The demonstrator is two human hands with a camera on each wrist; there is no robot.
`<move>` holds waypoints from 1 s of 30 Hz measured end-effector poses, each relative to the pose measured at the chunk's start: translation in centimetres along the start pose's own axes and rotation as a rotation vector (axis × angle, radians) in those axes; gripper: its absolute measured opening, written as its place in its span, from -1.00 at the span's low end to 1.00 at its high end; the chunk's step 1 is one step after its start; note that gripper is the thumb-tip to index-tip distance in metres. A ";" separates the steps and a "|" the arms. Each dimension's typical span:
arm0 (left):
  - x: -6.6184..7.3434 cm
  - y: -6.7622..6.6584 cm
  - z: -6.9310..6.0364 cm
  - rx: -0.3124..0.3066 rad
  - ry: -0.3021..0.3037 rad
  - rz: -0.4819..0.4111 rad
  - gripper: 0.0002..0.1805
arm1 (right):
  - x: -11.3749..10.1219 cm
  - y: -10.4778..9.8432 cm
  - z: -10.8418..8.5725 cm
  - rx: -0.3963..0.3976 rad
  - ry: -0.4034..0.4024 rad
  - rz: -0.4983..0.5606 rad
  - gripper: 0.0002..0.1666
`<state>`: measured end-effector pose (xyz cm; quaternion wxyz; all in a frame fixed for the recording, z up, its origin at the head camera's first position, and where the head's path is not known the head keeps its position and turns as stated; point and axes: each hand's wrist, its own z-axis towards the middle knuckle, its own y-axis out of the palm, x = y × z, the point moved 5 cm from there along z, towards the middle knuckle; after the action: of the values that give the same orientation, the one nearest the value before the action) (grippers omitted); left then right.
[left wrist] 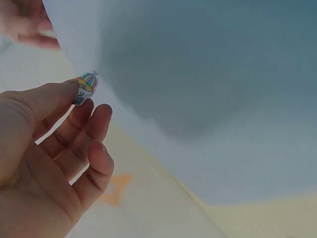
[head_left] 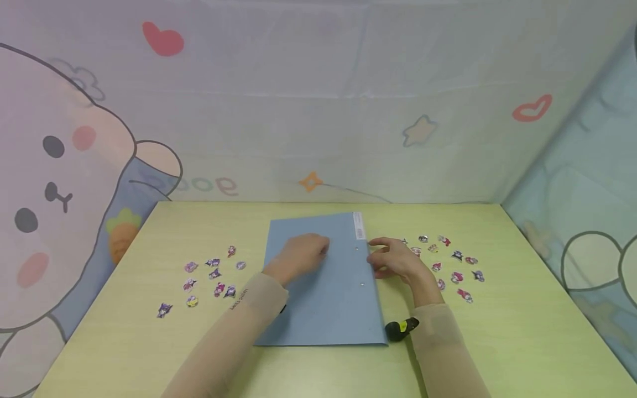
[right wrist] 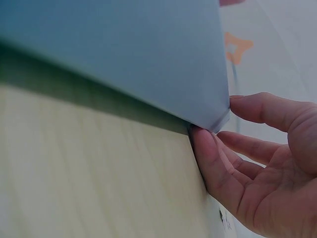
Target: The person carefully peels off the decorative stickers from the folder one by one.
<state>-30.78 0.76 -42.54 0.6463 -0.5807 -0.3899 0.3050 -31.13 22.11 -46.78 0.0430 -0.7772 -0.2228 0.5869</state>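
Observation:
A blue folder [head_left: 323, 315] lies in the middle of the table, with a white label [head_left: 359, 226] at its upper right corner and small metal rivets along its right side. My left hand [head_left: 301, 255] is over the folder. In the left wrist view it pinches a small sticker [left wrist: 87, 88] of a character in a striped rainbow hat between thumb and fingertip; the head view hides this sticker. At the folder's right edge, my right hand [head_left: 395, 260] holds the rim, its thumb [right wrist: 245, 102] against the edge and a finger underneath.
Several small cartoon stickers [head_left: 214, 273] are scattered left of the folder, and several more stickers [head_left: 457, 277] lie to its right, some close by the right hand. A printed cloth [head_left: 318, 110] hangs behind the light wooden table [head_left: 522, 331]. Each wrist carries a black device.

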 end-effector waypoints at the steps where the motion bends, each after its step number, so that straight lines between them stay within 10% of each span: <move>1: -0.9 -0.1 -0.2 -0.011 -0.014 -0.008 -0.92 | 0.0 0.0 0.0 0.001 0.001 0.003 -0.32; 18: -16.6 -3.5 -7.8 -0.036 -0.280 -0.183 -0.87 | 0.0 -0.4 -0.1 -0.001 -0.001 0.027 -0.31; 30: -21.1 -2.5 -11.5 -0.080 -0.406 -0.286 -0.85 | -0.1 -0.1 0.0 -0.001 -0.003 0.015 -0.32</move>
<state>-31.81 -23.38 -43.49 0.5675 -0.4717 -0.6018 0.3053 -31.12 22.15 -46.68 0.0379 -0.7780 -0.2170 0.5884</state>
